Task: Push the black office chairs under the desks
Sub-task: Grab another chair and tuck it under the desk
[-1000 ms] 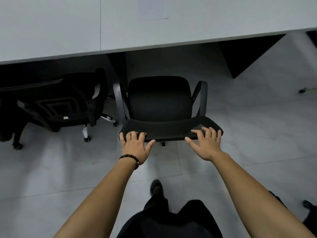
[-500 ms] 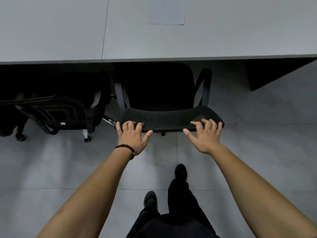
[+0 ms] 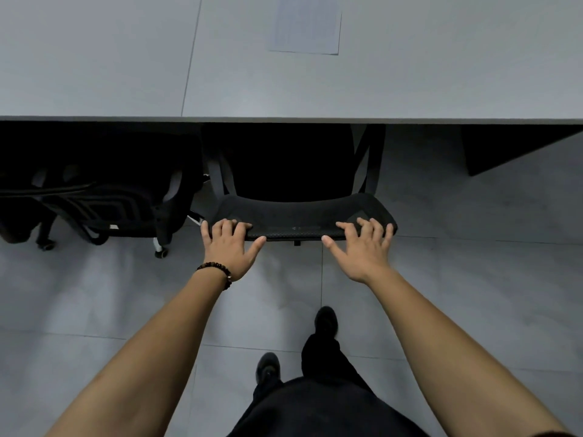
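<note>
Head camera: a person's left hand [image 3: 232, 249] and right hand [image 3: 362, 252] lay open, fingers flat on the backrest's top edge of a black mesh office chair [image 3: 299, 216] (thumbs splayed free). Its seat sat in shadow beneath the grey counter [image 3: 94, 58]. A second black office chair [image 3: 120, 200] stood just left, partly under.

My left hand [image 3: 232, 247] and right hand [image 3: 362, 250] rest on the backrest top of the chair [image 3: 303, 212], its seat under the desk [image 3: 410, 89]. A second chair [image 3: 104, 200] sits to its left; a paper [image 3: 306, 23] lies on the desk.
</note>
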A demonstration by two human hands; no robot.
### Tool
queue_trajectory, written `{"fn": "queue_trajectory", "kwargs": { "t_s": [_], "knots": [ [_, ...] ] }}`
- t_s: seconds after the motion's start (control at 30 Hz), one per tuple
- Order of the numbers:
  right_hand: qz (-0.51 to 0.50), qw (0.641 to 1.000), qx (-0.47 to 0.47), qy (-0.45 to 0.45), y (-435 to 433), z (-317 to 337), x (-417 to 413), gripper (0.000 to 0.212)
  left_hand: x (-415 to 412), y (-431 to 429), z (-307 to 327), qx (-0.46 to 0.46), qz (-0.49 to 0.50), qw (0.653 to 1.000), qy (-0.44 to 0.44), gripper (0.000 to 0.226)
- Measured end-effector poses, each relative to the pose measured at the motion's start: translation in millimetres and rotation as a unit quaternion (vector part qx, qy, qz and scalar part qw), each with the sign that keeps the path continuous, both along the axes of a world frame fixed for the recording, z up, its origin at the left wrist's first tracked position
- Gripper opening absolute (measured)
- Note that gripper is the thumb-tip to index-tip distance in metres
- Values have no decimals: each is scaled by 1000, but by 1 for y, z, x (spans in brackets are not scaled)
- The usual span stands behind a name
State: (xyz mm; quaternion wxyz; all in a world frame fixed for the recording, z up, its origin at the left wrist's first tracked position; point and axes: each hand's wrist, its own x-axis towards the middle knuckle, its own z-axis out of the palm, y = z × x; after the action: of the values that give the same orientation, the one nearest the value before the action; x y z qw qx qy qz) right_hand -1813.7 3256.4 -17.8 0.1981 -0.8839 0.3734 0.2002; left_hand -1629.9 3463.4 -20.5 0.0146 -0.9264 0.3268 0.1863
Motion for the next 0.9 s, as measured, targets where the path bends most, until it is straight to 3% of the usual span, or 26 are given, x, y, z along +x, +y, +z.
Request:
{"fn": "queue_trajectory", "kwargs": {
  "t_s": [0.17, 0.43, 0.67, 0.77, 0.9],
  "knots": [
    [-8, 1000, 16, -2, 18, 3, -10, 73, -7, 13, 7, 5, -2, 1000, 15, 84],
    [-16, 1000, 15, -12, 39, 3, -29, 73, -22, 30, 4, 5, -14, 1000, 18, 79],
    [-2, 999, 50, 1, 20, 20, -25, 71, -11, 17, 34, 11, 2, 998, 64, 50],
    [-16, 996, 77, -47, 11, 36, -28, 69, -18, 22, 67, -124, 58, 985, 105, 44],
    [-145, 947, 145, -248, 26, 80, -56, 60, -39, 55, 122, -309, 115, 937, 114, 48]
  ]
}}
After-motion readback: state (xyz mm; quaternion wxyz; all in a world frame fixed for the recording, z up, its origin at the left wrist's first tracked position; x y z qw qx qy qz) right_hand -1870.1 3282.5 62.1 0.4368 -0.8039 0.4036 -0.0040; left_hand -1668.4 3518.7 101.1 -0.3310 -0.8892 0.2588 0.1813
